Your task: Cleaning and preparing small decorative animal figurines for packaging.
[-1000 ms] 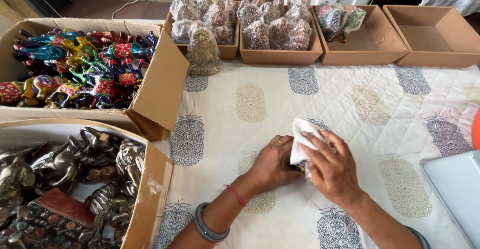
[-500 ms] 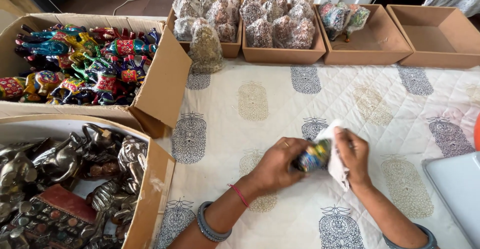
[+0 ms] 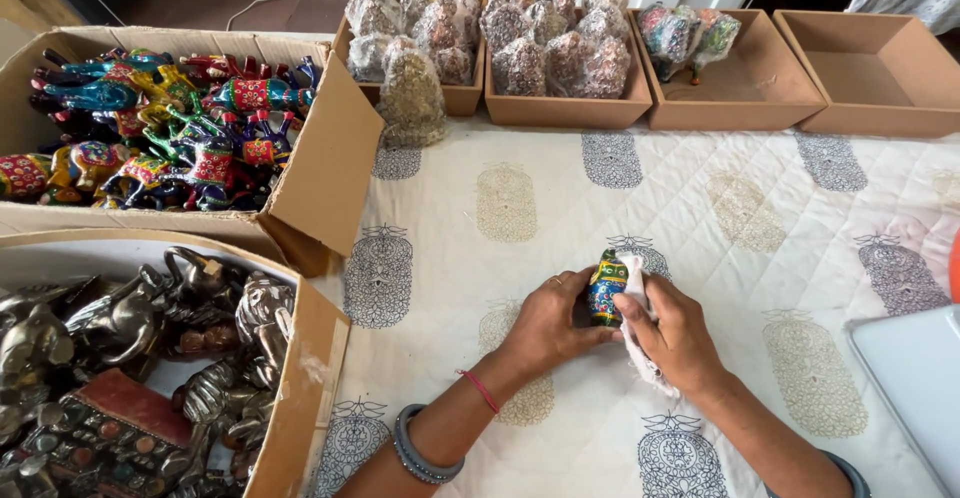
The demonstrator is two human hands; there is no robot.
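My left hand (image 3: 545, 323) grips a small painted figurine (image 3: 606, 284), green, blue and yellow, standing on the printed white cloth (image 3: 520, 208). My right hand (image 3: 677, 336) holds a white cloth rag (image 3: 638, 330) pressed against the figurine's right side. Both hands meet around the figurine near the middle of the cloth-covered table. Much of the figurine is hidden by my fingers.
A cardboard box of colourful painted animal figurines (image 3: 150, 123) sits at upper left. A box of dark metal figurines (image 3: 120, 358) is at lower left. Trays of wrapped figurines (image 3: 560, 43) line the back, with one empty tray (image 3: 868, 68) at far right. One wrapped figurine (image 3: 410, 103) stands on the cloth.
The rag that covered the figurine has been drawn back to the right, exposing the painted figurine. My hands stay at the same spot on the table.
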